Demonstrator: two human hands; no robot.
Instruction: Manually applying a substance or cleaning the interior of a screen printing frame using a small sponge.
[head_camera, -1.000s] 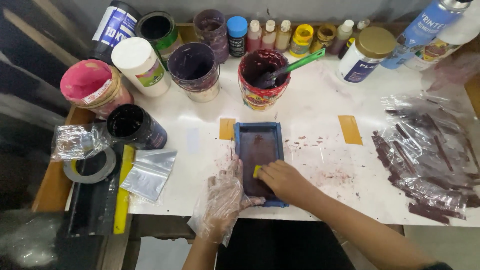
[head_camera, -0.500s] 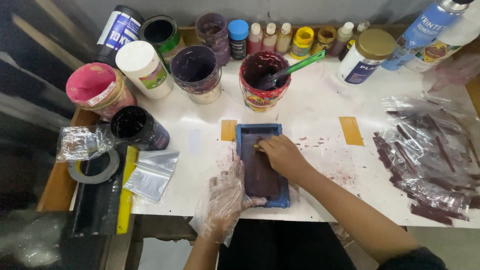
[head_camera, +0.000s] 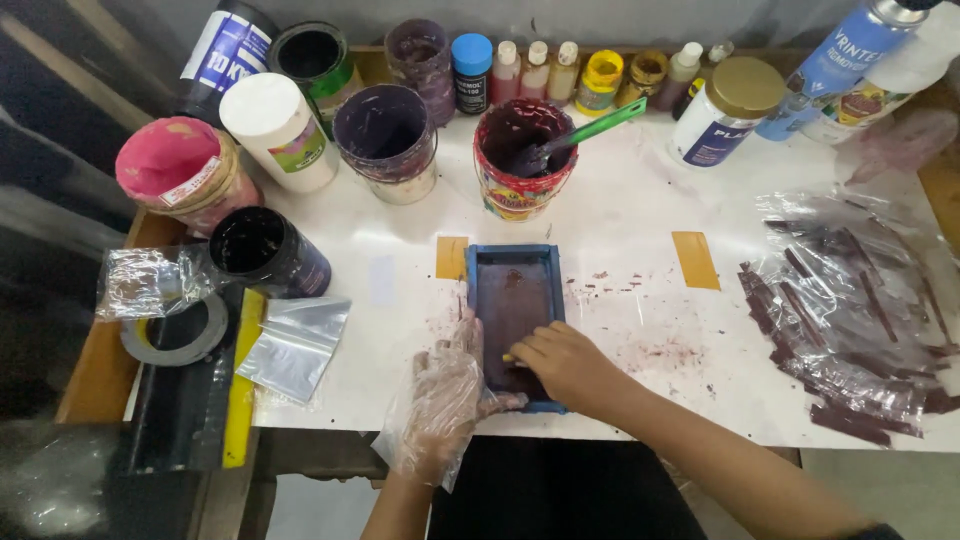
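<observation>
R hand (head_camera: 565, 365) slid from the far end back to the near end of the blue tray (head_camera: 478, 290).

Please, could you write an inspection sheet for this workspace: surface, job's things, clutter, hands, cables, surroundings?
Surface: white table, speckled with dark red stains right of the frame.
Job's things: blue rectangular frame, its inside coated dark maroon.
Clutter: paint tubs, small bottles, red bucket with green-handled tool, stained plastic sheet, tape roll.
Hands: left hand in a clear plastic glove, steadying the frame's edge; right hand bare, pressing a small yellow piece on the frame's near end.
Cables: nothing seen.
Surroundings: dark, blurred floor at left.
</observation>
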